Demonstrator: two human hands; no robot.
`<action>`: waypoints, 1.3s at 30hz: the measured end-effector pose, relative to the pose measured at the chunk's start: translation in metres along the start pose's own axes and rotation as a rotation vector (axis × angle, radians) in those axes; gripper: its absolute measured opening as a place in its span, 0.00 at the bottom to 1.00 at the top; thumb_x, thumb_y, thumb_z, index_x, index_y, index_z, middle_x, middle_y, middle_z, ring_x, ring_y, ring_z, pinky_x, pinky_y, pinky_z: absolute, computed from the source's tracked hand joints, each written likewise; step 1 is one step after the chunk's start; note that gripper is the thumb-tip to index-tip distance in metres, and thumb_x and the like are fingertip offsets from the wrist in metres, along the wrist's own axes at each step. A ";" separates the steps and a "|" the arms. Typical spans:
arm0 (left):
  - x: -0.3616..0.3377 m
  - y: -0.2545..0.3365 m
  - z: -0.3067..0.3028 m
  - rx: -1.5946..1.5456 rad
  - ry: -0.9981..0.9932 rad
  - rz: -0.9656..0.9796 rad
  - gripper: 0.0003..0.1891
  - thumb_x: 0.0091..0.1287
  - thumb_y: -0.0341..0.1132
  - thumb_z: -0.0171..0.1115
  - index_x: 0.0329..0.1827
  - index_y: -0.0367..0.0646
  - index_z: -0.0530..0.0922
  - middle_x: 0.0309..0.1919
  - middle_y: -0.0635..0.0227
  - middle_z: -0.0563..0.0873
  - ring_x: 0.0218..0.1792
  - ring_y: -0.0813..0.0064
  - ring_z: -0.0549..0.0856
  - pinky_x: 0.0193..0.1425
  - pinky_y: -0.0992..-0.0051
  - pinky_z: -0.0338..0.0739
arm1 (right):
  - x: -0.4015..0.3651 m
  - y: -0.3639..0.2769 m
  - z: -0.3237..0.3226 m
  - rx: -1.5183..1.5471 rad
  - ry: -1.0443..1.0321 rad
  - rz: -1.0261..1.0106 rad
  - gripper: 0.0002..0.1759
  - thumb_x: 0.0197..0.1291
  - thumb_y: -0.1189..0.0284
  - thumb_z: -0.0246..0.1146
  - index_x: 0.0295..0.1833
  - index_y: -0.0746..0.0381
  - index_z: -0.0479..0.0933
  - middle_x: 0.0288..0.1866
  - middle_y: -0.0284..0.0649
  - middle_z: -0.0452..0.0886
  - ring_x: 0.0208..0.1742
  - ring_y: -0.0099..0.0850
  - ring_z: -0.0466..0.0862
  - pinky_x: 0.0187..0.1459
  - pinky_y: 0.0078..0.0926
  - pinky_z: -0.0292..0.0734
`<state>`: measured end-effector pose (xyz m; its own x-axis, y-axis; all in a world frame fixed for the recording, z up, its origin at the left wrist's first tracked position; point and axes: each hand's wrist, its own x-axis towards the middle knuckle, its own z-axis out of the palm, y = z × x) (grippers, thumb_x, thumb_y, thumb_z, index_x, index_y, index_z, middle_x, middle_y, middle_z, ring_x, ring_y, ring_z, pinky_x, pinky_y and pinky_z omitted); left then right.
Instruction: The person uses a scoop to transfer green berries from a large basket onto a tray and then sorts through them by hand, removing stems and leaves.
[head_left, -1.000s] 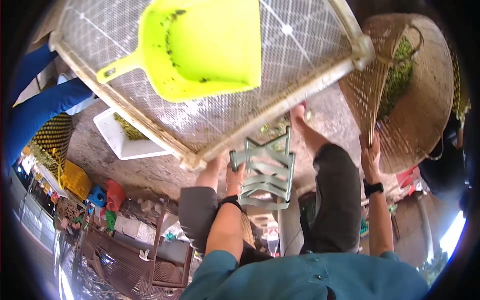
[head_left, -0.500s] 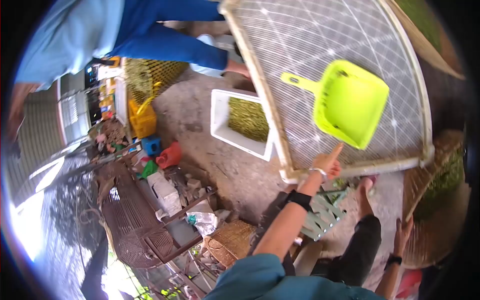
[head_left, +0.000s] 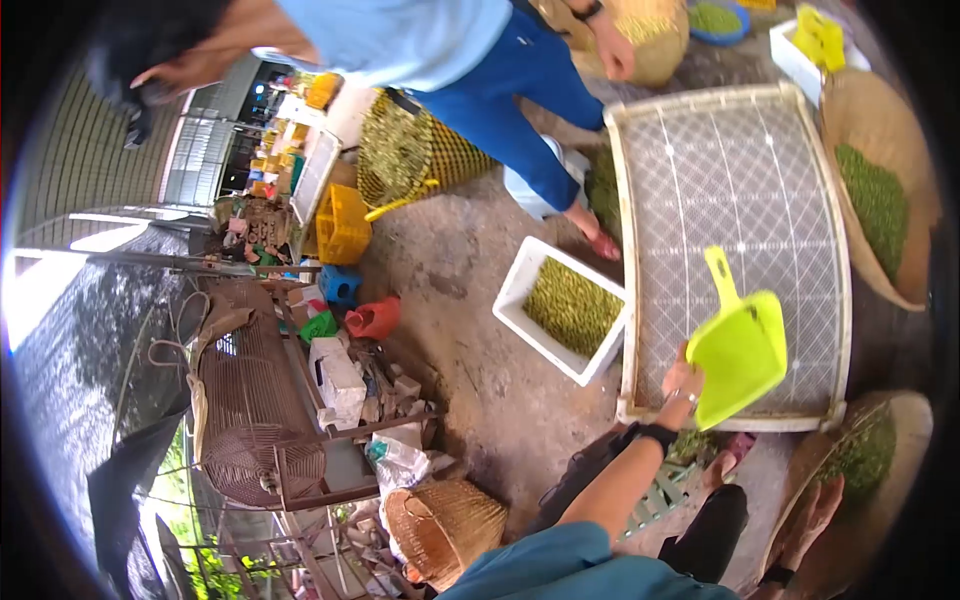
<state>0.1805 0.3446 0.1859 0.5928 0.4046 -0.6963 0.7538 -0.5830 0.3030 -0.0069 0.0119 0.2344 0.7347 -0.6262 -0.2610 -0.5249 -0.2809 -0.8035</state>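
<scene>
My left hand (head_left: 683,379), with a bracelet and a black wristband, grips the edge of a lime-yellow dustpan (head_left: 740,350). The dustpan is tilted over a framed mesh screen (head_left: 720,200), its handle pointing toward the top of the view. Lower right, my right hand (head_left: 818,512) has its fingers stretched out and overlaps a round woven basket (head_left: 785,520) holding green plant bits. Left of the screen sits a white box (head_left: 508,300) filled with yellow-green plant pieces (head_left: 572,305).
A person in blue trousers (head_left: 500,100) stands beyond the box, near a yellow net sack (head_left: 425,150). Another woven tray (head_left: 880,110) lies at right. A brown wicker piece (head_left: 245,400), a red can (head_left: 374,318) and a bamboo basket (head_left: 450,520) are at left.
My left hand went from pointing beside the dustpan to gripping its edge, and the dustpan is now tilted. The view shifted, bringing the whole screen into sight.
</scene>
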 end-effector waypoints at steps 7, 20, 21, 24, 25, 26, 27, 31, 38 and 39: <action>-0.077 0.048 -0.086 0.286 0.232 0.433 0.27 0.59 0.34 0.48 0.65 0.53 0.60 0.44 0.49 0.78 0.41 0.51 0.80 0.43 0.57 0.75 | 0.016 -0.204 0.029 0.025 -0.196 -0.440 0.27 0.48 0.81 0.59 0.58 0.64 0.66 0.56 0.41 0.69 0.54 0.34 0.69 0.50 0.26 0.61; -0.217 0.174 -0.083 0.573 0.190 0.856 0.23 0.56 0.35 0.54 0.57 0.46 0.68 0.44 0.60 0.76 0.50 0.62 0.72 0.55 0.53 0.60 | 0.032 -0.266 -0.015 -0.344 -0.603 -0.551 0.42 0.34 0.71 0.71 0.58 0.71 0.62 0.59 0.58 0.65 0.59 0.51 0.67 0.58 0.40 0.64; -0.222 0.179 -0.079 0.569 0.195 0.861 0.23 0.56 0.35 0.54 0.57 0.46 0.68 0.44 0.60 0.76 0.50 0.62 0.72 0.55 0.53 0.60 | 0.039 -0.250 -0.014 -0.396 -0.548 -0.649 0.41 0.34 0.69 0.71 0.57 0.70 0.64 0.56 0.58 0.68 0.58 0.52 0.68 0.56 0.41 0.66; -0.237 0.194 -0.072 0.578 0.201 0.937 0.21 0.53 0.36 0.56 0.53 0.46 0.73 0.42 0.60 0.78 0.50 0.62 0.73 0.58 0.50 0.58 | 0.036 -0.249 -0.030 -0.375 -0.531 -0.633 0.30 0.35 0.72 0.68 0.49 0.69 0.69 0.45 0.55 0.74 0.48 0.51 0.74 0.49 0.41 0.69; -0.243 0.197 -0.073 0.638 0.165 0.998 0.20 0.52 0.36 0.57 0.50 0.46 0.75 0.40 0.60 0.78 0.49 0.62 0.74 0.58 0.50 0.57 | 0.038 -0.241 -0.032 -0.419 -0.493 -0.654 0.24 0.38 0.70 0.66 0.44 0.67 0.73 0.37 0.53 0.78 0.42 0.51 0.77 0.44 0.42 0.72; -0.250 0.200 -0.073 0.699 0.129 1.059 0.18 0.51 0.36 0.57 0.47 0.45 0.76 0.39 0.60 0.79 0.49 0.62 0.74 0.58 0.49 0.57 | 0.040 -0.235 -0.036 -0.419 -0.493 -0.655 0.24 0.38 0.70 0.66 0.44 0.67 0.73 0.37 0.53 0.78 0.42 0.51 0.77 0.44 0.42 0.72; -0.258 0.203 -0.074 0.700 0.134 1.063 0.18 0.51 0.36 0.57 0.47 0.45 0.76 0.39 0.60 0.79 0.49 0.62 0.74 0.58 0.49 0.57 | 0.042 -0.234 -0.041 -0.519 -0.544 -0.542 0.25 0.38 0.68 0.66 0.46 0.65 0.74 0.36 0.53 0.79 0.42 0.51 0.78 0.44 0.43 0.72; -0.271 0.206 -0.061 0.724 0.090 1.200 0.19 0.49 0.36 0.58 0.45 0.45 0.78 0.38 0.60 0.79 0.49 0.62 0.74 0.60 0.49 0.55 | 0.054 -0.209 -0.051 -0.429 -0.608 -0.466 0.26 0.39 0.65 0.66 0.48 0.63 0.74 0.33 0.54 0.80 0.39 0.52 0.79 0.40 0.44 0.74; -0.277 0.213 -0.044 0.723 -0.040 1.290 0.18 0.44 0.36 0.61 0.41 0.46 0.78 0.36 0.60 0.79 0.48 0.61 0.75 0.60 0.50 0.56 | 0.000 -0.269 -0.094 -0.339 -0.742 -0.511 0.21 0.40 0.74 0.64 0.45 0.65 0.74 0.37 0.46 0.82 0.37 0.41 0.82 0.39 0.34 0.76; -0.278 0.214 -0.044 0.745 -0.077 1.291 0.16 0.43 0.35 0.61 0.37 0.46 0.79 0.33 0.61 0.80 0.46 0.61 0.76 0.58 0.49 0.57 | -0.003 -0.277 -0.098 -0.317 -0.788 -0.511 0.21 0.39 0.77 0.65 0.45 0.66 0.74 0.38 0.45 0.82 0.37 0.40 0.83 0.39 0.33 0.77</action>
<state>0.1898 0.1382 0.4725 0.6873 -0.6809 -0.2530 -0.5938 -0.7272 0.3443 0.0943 0.0198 0.5102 0.9204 0.2545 -0.2969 -0.0717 -0.6365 -0.7680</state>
